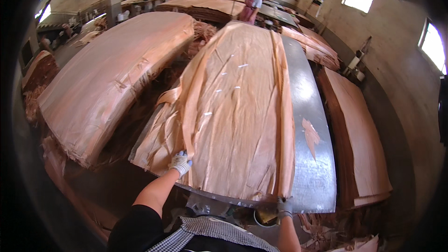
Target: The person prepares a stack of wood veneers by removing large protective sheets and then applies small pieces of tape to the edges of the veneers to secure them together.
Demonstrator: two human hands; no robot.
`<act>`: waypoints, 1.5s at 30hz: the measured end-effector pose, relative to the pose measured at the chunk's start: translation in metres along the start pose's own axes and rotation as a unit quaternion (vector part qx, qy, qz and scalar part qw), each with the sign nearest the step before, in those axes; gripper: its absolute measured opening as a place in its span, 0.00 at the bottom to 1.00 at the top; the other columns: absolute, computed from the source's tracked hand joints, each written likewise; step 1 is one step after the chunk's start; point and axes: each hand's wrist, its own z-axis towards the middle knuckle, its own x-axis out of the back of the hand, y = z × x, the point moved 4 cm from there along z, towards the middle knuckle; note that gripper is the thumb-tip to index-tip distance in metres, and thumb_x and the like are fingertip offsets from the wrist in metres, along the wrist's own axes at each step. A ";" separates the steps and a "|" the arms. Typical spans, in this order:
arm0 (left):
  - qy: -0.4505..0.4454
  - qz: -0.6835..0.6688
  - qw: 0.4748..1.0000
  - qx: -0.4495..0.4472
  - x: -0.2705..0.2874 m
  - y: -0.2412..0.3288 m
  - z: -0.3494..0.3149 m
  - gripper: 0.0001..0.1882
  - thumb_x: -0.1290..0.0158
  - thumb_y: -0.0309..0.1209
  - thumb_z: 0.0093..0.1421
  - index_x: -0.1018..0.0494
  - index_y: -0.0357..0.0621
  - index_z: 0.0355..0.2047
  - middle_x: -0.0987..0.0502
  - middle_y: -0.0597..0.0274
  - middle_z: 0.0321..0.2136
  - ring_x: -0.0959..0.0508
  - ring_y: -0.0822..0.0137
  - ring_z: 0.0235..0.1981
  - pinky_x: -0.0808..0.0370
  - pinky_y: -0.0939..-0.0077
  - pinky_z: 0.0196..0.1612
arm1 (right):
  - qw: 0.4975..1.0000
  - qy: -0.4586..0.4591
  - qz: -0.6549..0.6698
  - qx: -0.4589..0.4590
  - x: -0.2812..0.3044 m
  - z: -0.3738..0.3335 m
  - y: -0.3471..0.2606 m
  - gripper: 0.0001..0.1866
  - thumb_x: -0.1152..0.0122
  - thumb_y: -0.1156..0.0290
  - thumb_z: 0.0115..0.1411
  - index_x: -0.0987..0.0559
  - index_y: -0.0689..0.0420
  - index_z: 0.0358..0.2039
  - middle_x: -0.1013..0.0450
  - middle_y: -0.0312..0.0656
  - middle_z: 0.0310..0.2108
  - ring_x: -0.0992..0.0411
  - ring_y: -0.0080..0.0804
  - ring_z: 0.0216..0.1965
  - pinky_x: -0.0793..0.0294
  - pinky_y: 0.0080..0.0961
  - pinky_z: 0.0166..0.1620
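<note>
A long, thin wood veneer sheet [233, 126], tan and wrinkled, lies over a metal-topped table [315, 177]. Small white tape pieces dot its surface. Along its left side a strip of veneer is folded up, and my gloved left hand [181, 163] is closed on the near end of that fold. More crumpled veneer lies left of this hand. At the near right corner my right hand [284, 206], in a grey glove, grips the end of the sheet's narrow right-hand fold; its fingers are partly hidden.
Tall veneer stacks stand left [116, 74] and right [359, 135] of the table. A torn veneer scrap [310, 133] lies on the bare metal. A co-worker [250, 7] stands at the far end. Below the near edge are a bucket [266, 218] and veneer scraps [326, 228].
</note>
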 end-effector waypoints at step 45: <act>-0.073 0.118 0.990 0.020 0.022 0.034 0.062 0.39 0.50 0.51 0.57 0.43 0.47 0.65 0.42 0.59 0.65 0.46 0.43 0.66 0.54 0.46 0.67 | 0.991 0.086 0.098 -0.035 -0.008 0.038 -0.060 0.17 0.36 0.69 0.42 0.20 0.63 0.34 0.22 0.53 0.27 0.22 0.46 0.31 0.25 0.35 0.37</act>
